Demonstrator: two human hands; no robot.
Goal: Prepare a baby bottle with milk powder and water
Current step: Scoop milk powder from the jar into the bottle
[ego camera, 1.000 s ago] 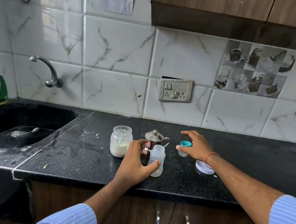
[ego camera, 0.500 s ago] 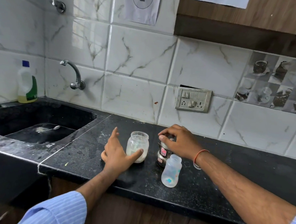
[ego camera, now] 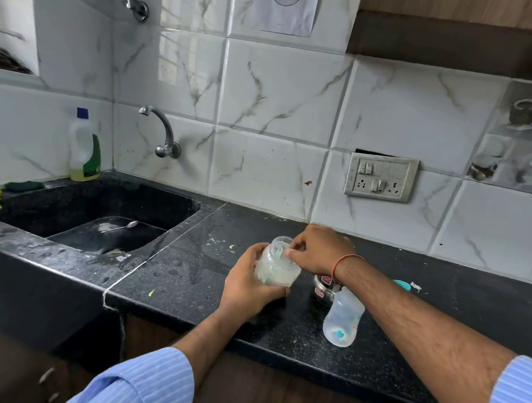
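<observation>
Glossy speckled black stone counter (ego camera: 193, 277), translucent plastic bottle (ego camera: 343, 321)

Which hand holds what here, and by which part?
The left hand grips the powder jar around its body, tilted. The right hand's fingertips are at the jar's mouth; whether they pinch the rim is unclear.

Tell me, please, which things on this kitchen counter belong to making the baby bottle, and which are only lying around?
For the job:
- powder jar, held by the left hand, right hand at its mouth
- baby bottle, open, standing on the counter
- small steel pot
- teal cap

Lying about:
- dish soap bottle
- spoon in the sink
- tap
- green scrub pad
</observation>
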